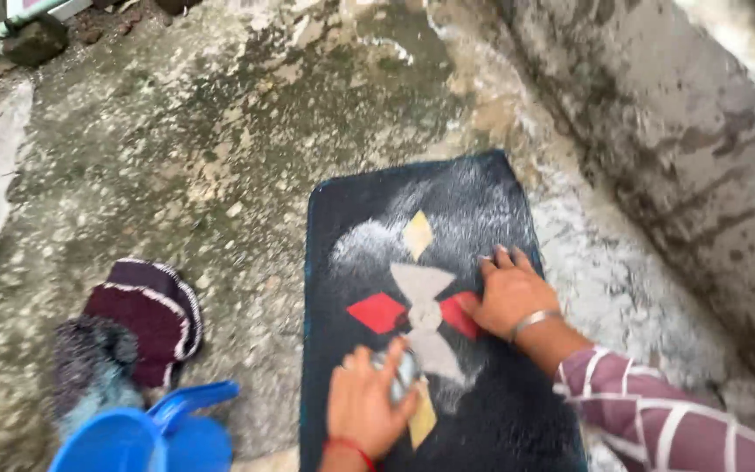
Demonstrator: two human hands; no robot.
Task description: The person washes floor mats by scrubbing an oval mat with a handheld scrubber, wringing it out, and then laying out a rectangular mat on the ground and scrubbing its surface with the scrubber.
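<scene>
Wet concrete floor (176,157) (outdoors); left hand (362,404) grips small scrubber (405,374), right hand (509,293) flat, empty, on dark soapy mat (482,419).

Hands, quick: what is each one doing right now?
Left hand: closed around a small greyish object, pressed on the dark mat.
Right hand: open, flat on the mat, holding nothing.

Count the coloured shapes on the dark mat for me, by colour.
On the dark mat, partly under the left hand and right hand:
Red diamonds: 2
Yellow diamonds: 2
Grey bow shape: 1
Total: 5
</scene>
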